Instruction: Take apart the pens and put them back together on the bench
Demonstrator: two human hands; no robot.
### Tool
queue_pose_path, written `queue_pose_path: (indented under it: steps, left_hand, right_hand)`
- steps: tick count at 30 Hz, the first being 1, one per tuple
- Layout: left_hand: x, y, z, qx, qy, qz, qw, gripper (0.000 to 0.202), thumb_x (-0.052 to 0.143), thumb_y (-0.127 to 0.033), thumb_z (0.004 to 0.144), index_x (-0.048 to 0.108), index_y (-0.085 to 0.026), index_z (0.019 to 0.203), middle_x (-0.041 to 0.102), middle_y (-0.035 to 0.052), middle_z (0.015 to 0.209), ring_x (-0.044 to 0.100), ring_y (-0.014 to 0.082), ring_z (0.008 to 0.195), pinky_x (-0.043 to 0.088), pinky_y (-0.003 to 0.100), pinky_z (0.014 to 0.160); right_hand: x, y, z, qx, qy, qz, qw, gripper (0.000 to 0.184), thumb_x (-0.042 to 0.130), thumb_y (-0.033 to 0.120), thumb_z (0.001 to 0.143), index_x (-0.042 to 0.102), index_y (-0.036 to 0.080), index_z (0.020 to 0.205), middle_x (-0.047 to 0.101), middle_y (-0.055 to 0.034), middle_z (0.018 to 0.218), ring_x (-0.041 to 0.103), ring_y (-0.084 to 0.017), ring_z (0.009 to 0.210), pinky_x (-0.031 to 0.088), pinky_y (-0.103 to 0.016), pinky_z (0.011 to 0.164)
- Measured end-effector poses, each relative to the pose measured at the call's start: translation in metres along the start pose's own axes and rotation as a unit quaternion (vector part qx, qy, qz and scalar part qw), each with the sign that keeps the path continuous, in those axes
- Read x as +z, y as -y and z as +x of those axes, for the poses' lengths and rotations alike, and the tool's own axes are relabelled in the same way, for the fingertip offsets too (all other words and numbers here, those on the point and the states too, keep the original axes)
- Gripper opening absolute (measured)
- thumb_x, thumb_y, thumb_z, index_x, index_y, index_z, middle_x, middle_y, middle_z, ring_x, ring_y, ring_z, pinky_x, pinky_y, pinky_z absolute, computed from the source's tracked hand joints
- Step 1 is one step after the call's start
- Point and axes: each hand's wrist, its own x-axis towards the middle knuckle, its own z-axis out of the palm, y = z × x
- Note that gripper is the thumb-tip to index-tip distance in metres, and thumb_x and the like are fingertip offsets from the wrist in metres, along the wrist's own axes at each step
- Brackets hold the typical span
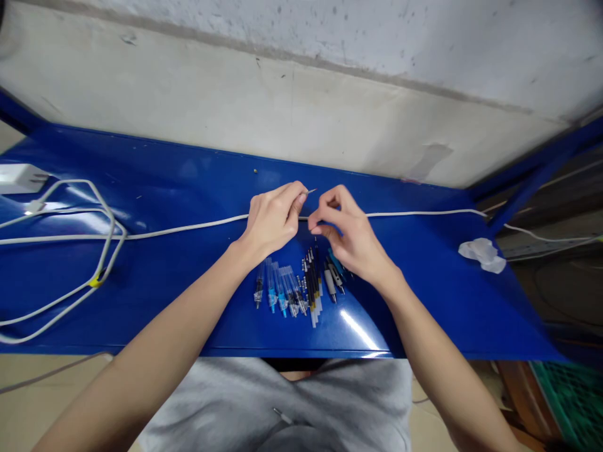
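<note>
On a table (155, 282), pen barrels (281, 290) lay left of refills (311, 285), grip sections (330, 284) right, and a cable (198, 226) stretched behind them.

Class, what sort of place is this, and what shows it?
Probably a workshop corner: a glossy blue workbench by a stained wall, with clear pen barrels laid in a row.

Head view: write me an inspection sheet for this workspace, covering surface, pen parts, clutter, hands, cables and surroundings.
Surface: blue tabletop, glossy, reflecting light.
Pen parts: clear pen barrels, dark pen refills and grey pen grips, laid out near the front edge.
Clutter: crumpled whitish sheet at right; white power adapter at left.
Hands: left hand pinches a thin pointed piece; right hand has fingers curled, contents unclear.
Cables: white cable crosses the tabletop, looped at left.
Surroundings: pale wall behind; green mesh lower right.
</note>
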Motion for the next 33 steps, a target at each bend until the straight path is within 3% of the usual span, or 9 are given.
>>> queue_pose_path:
  steps: [4, 8, 12, 16, 24, 33]
  left_hand:
    - [0.0, -0.002, 0.0, 0.002, 0.014, 0.014, 1.0, 0.028, 0.04, -0.029, 0.108, 0.066, -0.021, 0.1, 0.072, 0.002, 0.084, 0.063, 0.0157, 0.07, 0.039, 0.029, 0.062]
    - [0.0, -0.003, 0.0, 0.003, 0.031, 0.012, 0.999, 0.03, 0.037, -0.032, 0.109, 0.064, -0.021, 0.1, 0.072, 0.0018, 0.086, 0.063, 0.0158, 0.07, 0.038, 0.029, 0.061]
    - [0.002, -0.002, 0.0, 0.011, 0.04, -0.016, 0.999, 0.026, 0.039, -0.026, 0.108, 0.064, -0.021, 0.102, 0.074, 0.0015, 0.091, 0.066, 0.0154, 0.074, 0.042, 0.028, 0.064]
    - [0.004, 0.0, 0.0, 0.014, 0.038, -0.027, 0.999, 0.025, 0.042, -0.017, 0.104, 0.066, -0.021, 0.101, 0.076, 0.0016, 0.097, 0.069, 0.0156, 0.081, 0.045, 0.027, 0.067]
    - [0.006, 0.004, -0.002, 0.055, 0.048, -0.026, 0.997, 0.031, 0.043, -0.011, 0.098, 0.072, -0.018, 0.108, 0.077, 0.0043, 0.101, 0.072, 0.0168, 0.087, 0.048, 0.028, 0.07]
    - [0.004, 0.001, -0.003, 0.093, 0.053, -0.042, 0.993, 0.047, 0.039, -0.004, 0.091, 0.071, -0.019, 0.123, 0.077, 0.0053, 0.105, 0.071, 0.0154, 0.082, 0.051, 0.027, 0.072]
  right_hand:
    - [-0.004, -0.01, 0.001, 0.057, -0.116, 0.014, 0.992, 0.015, 0.055, 0.026, 0.104, 0.063, 0.022, 0.091, 0.065, -0.0056, 0.1, 0.06, -0.02, 0.09, 0.048, -0.034, 0.082]
    - [0.004, -0.017, 0.0, 0.109, -0.164, 0.046, 0.979, 0.012, 0.058, 0.028, 0.103, 0.063, 0.023, 0.095, 0.069, 0.0, 0.084, 0.062, -0.016, 0.077, 0.047, -0.029, 0.074]
    - [0.011, -0.015, 0.0, 0.118, -0.188, 0.069, 0.973, 0.01, 0.06, 0.028, 0.102, 0.068, 0.022, 0.103, 0.072, -0.0017, 0.093, 0.067, -0.017, 0.084, 0.047, -0.029, 0.074]
    - [0.015, -0.014, 0.001, 0.118, -0.202, 0.071, 0.97, 0.014, 0.061, 0.029, 0.101, 0.072, 0.021, 0.098, 0.074, -0.004, 0.099, 0.066, -0.017, 0.09, 0.049, -0.03, 0.077]
    - [0.018, -0.022, 0.001, 0.118, -0.217, 0.175, 0.953, 0.008, 0.069, 0.027, 0.098, 0.074, 0.02, 0.098, 0.076, -0.0025, 0.096, 0.071, -0.017, 0.09, 0.053, -0.031, 0.082]
    - [0.021, -0.025, 0.001, 0.116, -0.24, 0.181, 0.947, 0.013, 0.075, 0.033, 0.094, 0.068, 0.024, 0.099, 0.07, 0.0005, 0.092, 0.066, -0.014, 0.083, 0.052, -0.029, 0.075]
